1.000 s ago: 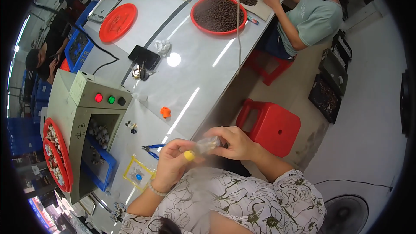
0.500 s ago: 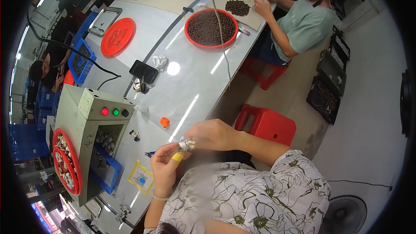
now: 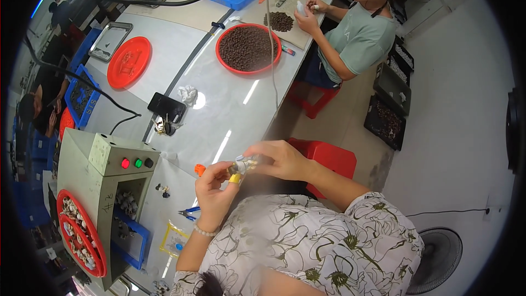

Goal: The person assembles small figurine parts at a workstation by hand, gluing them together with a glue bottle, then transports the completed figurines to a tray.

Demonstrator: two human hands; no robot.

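Observation:
A small white toy-like figure with grey and yellowish parts (image 3: 244,165) is held between my two hands above the table's near edge. My left hand (image 3: 212,191) pinches its lower left side, the thumb wearing a yellow finger cover. From the right, my right hand (image 3: 283,160) closes its fingers on the figure's other side; blur hides the exact fingertip contact. Just left of my left hand lie an orange piece (image 3: 199,169) and blue-handled pliers (image 3: 189,212). A small black-and-white figure piece (image 3: 163,190) rests farther left.
A beige machine (image 3: 118,156) with lit buttons stands left, red trays of white pieces (image 3: 102,260) against it. Farther along are a black phone (image 3: 167,107), crumpled tissue (image 3: 188,95) and a red basin of brown pellets (image 3: 246,49). A co-worker (image 3: 356,44) sits far right; a red stool (image 3: 334,159) is nearer.
The whole view has shifted, so the table things appear farther left. Both hands still hold the white figure together, and the pliers now show more fully beside my left wrist.

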